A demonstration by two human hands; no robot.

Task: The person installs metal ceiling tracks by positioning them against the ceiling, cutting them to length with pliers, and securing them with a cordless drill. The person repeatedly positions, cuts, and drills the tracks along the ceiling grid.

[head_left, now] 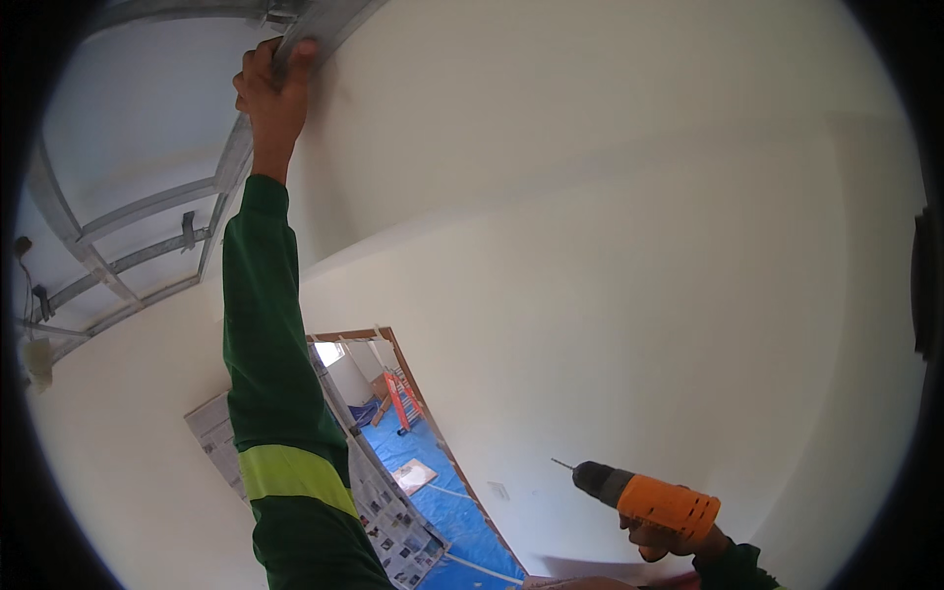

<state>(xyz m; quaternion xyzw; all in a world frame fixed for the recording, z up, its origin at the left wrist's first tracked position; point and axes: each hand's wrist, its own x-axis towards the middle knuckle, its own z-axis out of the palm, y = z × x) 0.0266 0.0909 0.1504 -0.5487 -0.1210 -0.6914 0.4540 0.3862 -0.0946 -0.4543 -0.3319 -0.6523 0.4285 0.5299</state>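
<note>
A metal ceiling track [295, 44] along the top of the white wall [590, 246] is pinned in place by the left hand [273, 88], fingers pressed around its edge to steady it overhead. Low at the right, the right hand [678, 539] is wrapped around an orange drill [649, 500], bit angled upward, well apart from the track. Beyond an open doorway [413, 433], blue floor sheeting [452, 501] shows.

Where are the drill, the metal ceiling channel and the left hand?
drill [661, 503]: head view, on its orange body.
metal ceiling channel [234, 157]: head view, on the grey rail.
left hand [273, 90]: head view, on the knuckles.
</note>
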